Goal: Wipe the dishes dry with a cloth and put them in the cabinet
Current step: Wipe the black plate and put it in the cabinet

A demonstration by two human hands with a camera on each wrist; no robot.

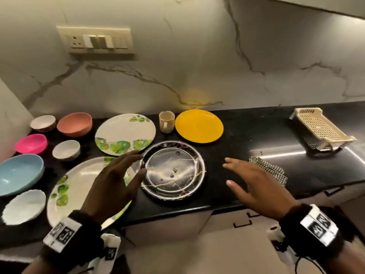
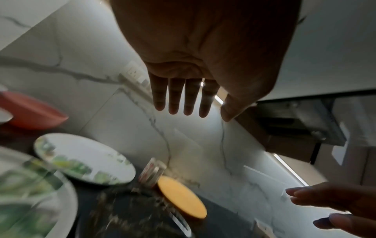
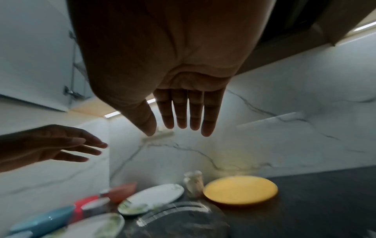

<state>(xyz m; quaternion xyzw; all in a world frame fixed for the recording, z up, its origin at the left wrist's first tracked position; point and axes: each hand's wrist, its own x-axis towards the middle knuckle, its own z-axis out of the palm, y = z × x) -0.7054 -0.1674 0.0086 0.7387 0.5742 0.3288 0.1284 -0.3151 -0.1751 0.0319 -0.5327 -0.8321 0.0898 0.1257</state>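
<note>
A steel plate (image 1: pixel 173 171) with water drops lies on the black counter (image 1: pixel 256 131), near the front edge. My left hand (image 1: pixel 122 175) hovers at its left rim, fingers straight and empty. My right hand (image 1: pixel 246 178) hovers to the plate's right, open and empty too. A checked cloth (image 1: pixel 270 171) lies crumpled just beyond the right hand. In the wrist views both palms show with straight fingers, left hand (image 2: pixel 189 96), right hand (image 3: pixel 183 117), above the blurred steel plate (image 3: pixel 179 220).
Two leaf-print plates (image 1: pixel 124 133) (image 1: pixel 79 186), a yellow plate (image 1: pixel 199 126), a cup (image 1: pixel 166 122) and several bowls, among them a blue bowl (image 1: pixel 19 173) and a pink bowl (image 1: pixel 31 143), fill the counter's left. A cream basket (image 1: pixel 320 125) stands at the right. Cabinet fronts (image 1: pixel 217 224) lie below the counter.
</note>
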